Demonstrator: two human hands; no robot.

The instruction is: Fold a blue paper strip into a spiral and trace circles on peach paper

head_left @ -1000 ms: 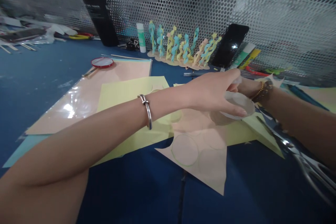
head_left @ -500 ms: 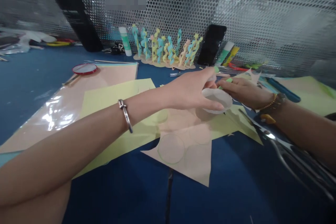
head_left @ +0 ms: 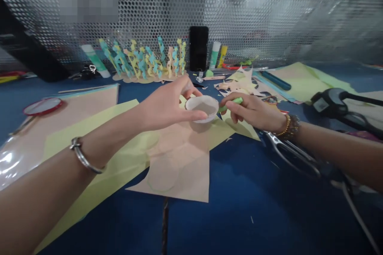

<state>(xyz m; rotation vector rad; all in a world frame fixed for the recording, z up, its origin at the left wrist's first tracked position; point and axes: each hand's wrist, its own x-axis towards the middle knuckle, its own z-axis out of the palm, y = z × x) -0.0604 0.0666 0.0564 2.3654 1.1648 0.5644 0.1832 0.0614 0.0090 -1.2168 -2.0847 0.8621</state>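
My left hand point(head_left: 170, 105) grips a small white cup point(head_left: 202, 108) by its sides, thumb on the near side and fingers behind. Just right of the cup, my right hand point(head_left: 249, 109) is closed on a green marker point(head_left: 235, 103). Below the cup lies a pink paper sheet point(head_left: 191, 167) with faint circle outlines drawn on it. Yellow paper point(head_left: 119, 171) spreads under and to the left of the pink sheet. The green marker cap point(head_left: 209, 73) stands beyond the cup.
Twisted paper decorations point(head_left: 149, 61) line the back beside an upright phone point(head_left: 198, 48) and glue sticks point(head_left: 214, 53). Paper scraps point(head_left: 239, 81) lie behind my right hand. Scissors point(head_left: 291, 153) sit near my right wrist, a red-rimmed disc point(head_left: 43, 106) at left.
The camera view has turned to the right, so things appear farther left. My right hand and the green marker have drawn back from the cup's rim. The cup remains in my left hand.
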